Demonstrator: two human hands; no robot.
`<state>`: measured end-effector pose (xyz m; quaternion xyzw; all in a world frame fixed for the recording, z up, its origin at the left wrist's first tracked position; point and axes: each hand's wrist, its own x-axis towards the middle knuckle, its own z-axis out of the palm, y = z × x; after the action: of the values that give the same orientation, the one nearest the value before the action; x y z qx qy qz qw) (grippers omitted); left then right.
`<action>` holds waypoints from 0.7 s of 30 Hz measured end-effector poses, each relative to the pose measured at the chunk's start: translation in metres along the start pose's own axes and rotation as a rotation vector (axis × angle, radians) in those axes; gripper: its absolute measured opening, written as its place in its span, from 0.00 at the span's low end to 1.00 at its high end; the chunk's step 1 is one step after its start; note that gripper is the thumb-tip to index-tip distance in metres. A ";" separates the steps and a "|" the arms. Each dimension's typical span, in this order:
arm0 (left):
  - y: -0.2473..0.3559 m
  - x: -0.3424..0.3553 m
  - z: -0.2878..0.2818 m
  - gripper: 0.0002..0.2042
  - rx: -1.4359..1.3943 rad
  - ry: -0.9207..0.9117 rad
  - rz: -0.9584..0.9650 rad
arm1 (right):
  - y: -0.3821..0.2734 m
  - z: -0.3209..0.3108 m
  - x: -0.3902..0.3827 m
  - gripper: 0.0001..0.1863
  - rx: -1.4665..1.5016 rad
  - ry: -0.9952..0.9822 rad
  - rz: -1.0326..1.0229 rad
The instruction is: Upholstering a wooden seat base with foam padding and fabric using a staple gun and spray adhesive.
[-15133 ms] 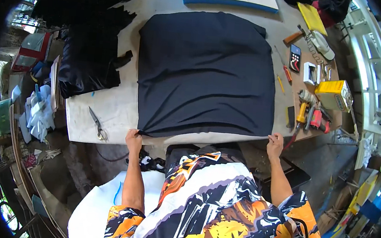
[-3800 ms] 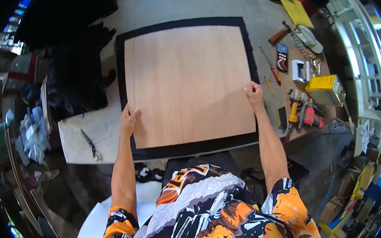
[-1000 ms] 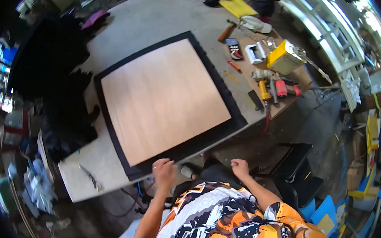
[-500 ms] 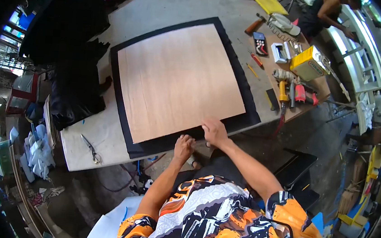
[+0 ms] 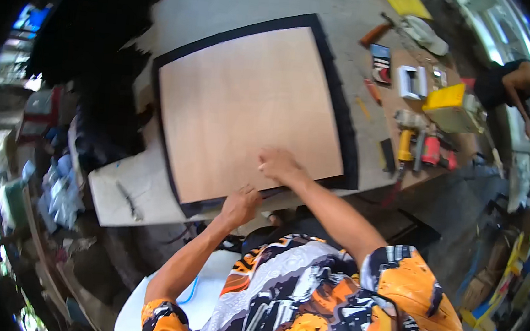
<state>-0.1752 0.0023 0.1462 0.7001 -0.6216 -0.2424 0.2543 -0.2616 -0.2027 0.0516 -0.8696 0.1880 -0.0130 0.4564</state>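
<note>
A thin, light-brown plywood panel [image 5: 252,95] lies on a larger sheet of black fabric [image 5: 341,103], whose border shows around the panel. At the near edge, my left hand [image 5: 240,205] is closed on the fabric's margin. My right hand [image 5: 280,167] is over the panel, a little in from that edge, with its fingers curled together. Whatever may be between those fingers is too blurred to make out.
Scissors [image 5: 128,201] lie at the table's [image 5: 115,184] near left corner. Dark material [image 5: 92,56] is heaped on the left. To the right are a hammer [image 5: 377,31], a yellow tin [image 5: 452,109] and air tools [image 5: 406,146]. Another person [image 5: 511,86] bends over at far right.
My right hand has moved left and inward over the panel. My left hand has shifted slightly left along the near edge. The view has turned, and the other person appears lower.
</note>
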 end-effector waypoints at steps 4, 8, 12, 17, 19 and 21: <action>-0.005 -0.027 0.043 0.05 -0.024 -0.090 0.120 | 0.009 0.015 -0.001 0.08 -0.077 0.041 -0.104; -0.011 -0.052 0.087 0.03 -0.003 -0.051 -0.109 | 0.013 -0.011 -0.015 0.10 0.075 0.178 -0.027; -0.014 -0.053 0.098 0.03 -0.045 -0.044 -0.362 | 0.060 -0.102 -0.069 0.10 0.010 0.506 0.267; -0.055 -0.109 0.049 0.09 0.254 0.374 -0.924 | 0.139 -0.191 -0.198 0.42 -0.548 0.454 0.960; -0.094 -0.141 0.022 0.18 0.321 0.685 -1.225 | 0.154 -0.184 -0.228 0.43 -0.893 0.151 0.927; -0.136 -0.161 0.009 0.23 0.385 0.880 -1.355 | 0.170 -0.179 -0.238 0.42 -0.894 0.105 0.799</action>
<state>-0.0969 0.1747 0.0540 0.9849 0.0604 0.0637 0.1490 -0.5710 -0.3501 0.0553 -0.8375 0.5097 0.1968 0.0063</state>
